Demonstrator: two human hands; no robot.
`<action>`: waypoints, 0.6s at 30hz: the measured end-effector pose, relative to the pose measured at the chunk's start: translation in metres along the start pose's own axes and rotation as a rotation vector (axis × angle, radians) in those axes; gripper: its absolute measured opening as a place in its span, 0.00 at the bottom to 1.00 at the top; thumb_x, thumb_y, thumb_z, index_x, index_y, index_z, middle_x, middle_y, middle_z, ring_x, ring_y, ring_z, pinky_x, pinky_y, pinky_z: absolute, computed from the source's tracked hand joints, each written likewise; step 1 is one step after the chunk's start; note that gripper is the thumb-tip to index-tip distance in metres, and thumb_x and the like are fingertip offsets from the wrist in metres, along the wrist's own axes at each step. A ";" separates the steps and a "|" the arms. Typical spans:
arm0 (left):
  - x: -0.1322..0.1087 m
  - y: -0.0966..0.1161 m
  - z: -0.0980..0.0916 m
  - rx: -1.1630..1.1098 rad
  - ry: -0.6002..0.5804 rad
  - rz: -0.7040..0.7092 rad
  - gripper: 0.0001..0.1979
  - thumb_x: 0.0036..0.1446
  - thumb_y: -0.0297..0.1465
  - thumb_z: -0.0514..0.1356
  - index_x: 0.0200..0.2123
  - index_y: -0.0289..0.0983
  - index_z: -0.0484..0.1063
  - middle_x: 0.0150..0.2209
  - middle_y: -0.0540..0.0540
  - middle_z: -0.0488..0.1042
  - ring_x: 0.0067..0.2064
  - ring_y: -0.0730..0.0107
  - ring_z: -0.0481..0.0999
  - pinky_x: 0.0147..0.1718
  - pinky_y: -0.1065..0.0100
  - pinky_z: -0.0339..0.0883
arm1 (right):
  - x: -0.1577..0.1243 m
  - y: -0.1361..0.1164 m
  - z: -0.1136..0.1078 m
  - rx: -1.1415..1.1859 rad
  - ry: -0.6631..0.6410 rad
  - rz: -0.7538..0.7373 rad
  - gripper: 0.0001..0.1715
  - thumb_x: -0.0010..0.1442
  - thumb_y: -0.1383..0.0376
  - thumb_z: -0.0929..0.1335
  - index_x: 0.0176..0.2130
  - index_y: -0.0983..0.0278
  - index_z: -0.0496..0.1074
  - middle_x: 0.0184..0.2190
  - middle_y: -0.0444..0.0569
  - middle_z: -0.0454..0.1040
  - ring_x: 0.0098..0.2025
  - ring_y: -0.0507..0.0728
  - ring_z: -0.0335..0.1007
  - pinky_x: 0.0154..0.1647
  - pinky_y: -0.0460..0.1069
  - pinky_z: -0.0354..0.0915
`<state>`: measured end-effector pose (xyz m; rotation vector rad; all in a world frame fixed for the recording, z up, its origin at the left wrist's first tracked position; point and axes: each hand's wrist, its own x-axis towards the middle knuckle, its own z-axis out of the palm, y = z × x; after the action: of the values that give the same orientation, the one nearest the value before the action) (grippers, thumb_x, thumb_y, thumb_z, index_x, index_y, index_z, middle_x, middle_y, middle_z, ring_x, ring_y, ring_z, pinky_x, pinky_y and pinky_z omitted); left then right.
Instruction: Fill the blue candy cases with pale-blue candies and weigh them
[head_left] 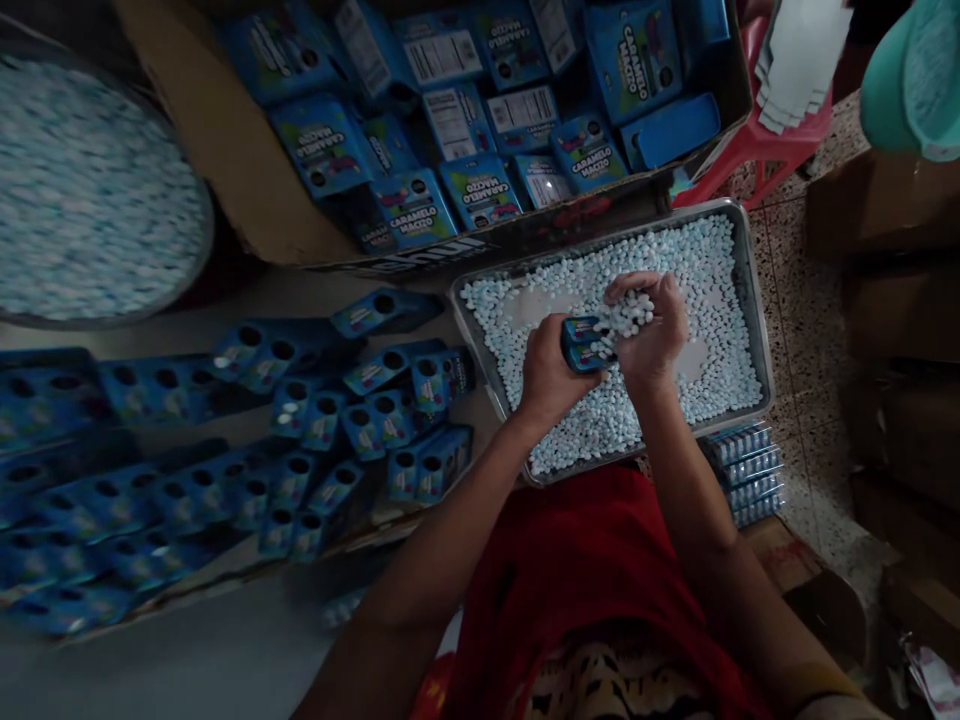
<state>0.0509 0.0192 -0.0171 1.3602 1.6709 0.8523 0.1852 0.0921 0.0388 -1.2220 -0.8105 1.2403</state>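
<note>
My left hand is closed round a small blue candy box, held over a metal tray filled with small pale blue and white candies. Just to its right, my right hand is cupped shut on a handful of those candies, touching the box's top. Both hands hover over the middle of the tray.
A large cardboard carton of blue "Caramelo Macizo" boxes stands behind the tray. Several empty blue boxes with round holes lie in rows at left. A round pan of candies sits far left. Stacked filled boxes lie right of my lap.
</note>
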 end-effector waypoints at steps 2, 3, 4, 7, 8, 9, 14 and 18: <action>0.000 -0.002 -0.002 -0.008 -0.058 0.062 0.43 0.34 0.27 0.83 0.55 0.46 0.71 0.50 0.47 0.80 0.50 0.49 0.81 0.50 0.54 0.75 | 0.005 0.001 0.000 -0.034 -0.031 -0.002 0.37 0.71 0.31 0.60 0.30 0.55 0.72 0.30 0.47 0.72 0.40 0.60 0.77 0.52 0.58 0.76; 0.001 -0.003 -0.004 -0.022 -0.064 0.070 0.44 0.35 0.28 0.83 0.56 0.47 0.71 0.51 0.47 0.80 0.51 0.49 0.81 0.51 0.54 0.75 | 0.006 0.001 0.000 -0.037 -0.049 0.006 0.37 0.71 0.31 0.60 0.30 0.55 0.72 0.30 0.47 0.72 0.40 0.60 0.77 0.52 0.58 0.76; 0.001 -0.005 -0.005 -0.035 -0.045 0.061 0.43 0.36 0.28 0.82 0.56 0.47 0.71 0.52 0.47 0.80 0.51 0.50 0.81 0.51 0.54 0.75 | 0.005 0.001 -0.001 -0.036 -0.069 0.018 0.37 0.70 0.30 0.61 0.30 0.55 0.72 0.30 0.47 0.72 0.40 0.60 0.76 0.52 0.58 0.76; 0.003 -0.009 -0.006 -0.073 -0.015 0.028 0.41 0.39 0.27 0.81 0.57 0.47 0.71 0.52 0.47 0.80 0.51 0.52 0.81 0.51 0.54 0.76 | -0.002 -0.002 0.001 -0.016 -0.094 0.030 0.36 0.68 0.30 0.64 0.31 0.56 0.73 0.31 0.47 0.72 0.39 0.60 0.75 0.53 0.58 0.75; 0.004 -0.010 -0.006 -0.093 -0.037 0.028 0.41 0.39 0.27 0.81 0.57 0.47 0.71 0.52 0.48 0.80 0.51 0.53 0.81 0.51 0.55 0.76 | -0.005 -0.004 0.002 -0.006 -0.087 0.022 0.36 0.67 0.30 0.66 0.30 0.56 0.73 0.31 0.47 0.73 0.39 0.60 0.75 0.54 0.59 0.75; 0.006 -0.011 -0.006 -0.113 -0.062 0.032 0.42 0.39 0.28 0.81 0.58 0.46 0.70 0.52 0.48 0.80 0.51 0.54 0.82 0.51 0.56 0.77 | -0.008 -0.007 0.004 0.005 -0.080 0.016 0.35 0.66 0.30 0.67 0.30 0.56 0.73 0.31 0.47 0.73 0.39 0.60 0.75 0.57 0.59 0.75; 0.013 -0.018 -0.011 -0.250 -0.104 0.050 0.42 0.41 0.38 0.84 0.57 0.47 0.70 0.57 0.45 0.80 0.57 0.50 0.83 0.55 0.52 0.81 | -0.019 -0.020 0.000 0.102 -0.216 0.092 0.34 0.67 0.31 0.66 0.37 0.55 0.79 0.36 0.50 0.80 0.52 0.66 0.82 0.73 0.67 0.68; 0.016 -0.033 -0.018 -0.415 -0.063 0.038 0.47 0.40 0.49 0.85 0.58 0.50 0.66 0.57 0.45 0.79 0.58 0.49 0.84 0.58 0.49 0.81 | -0.044 -0.009 -0.050 -0.093 -0.041 0.029 0.31 0.69 0.35 0.66 0.52 0.53 0.80 0.56 0.51 0.80 0.69 0.66 0.74 0.77 0.70 0.64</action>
<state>0.0191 0.0279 -0.0404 1.1193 1.3302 1.0956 0.2261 0.0391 0.0436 -1.2905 -0.8919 1.2660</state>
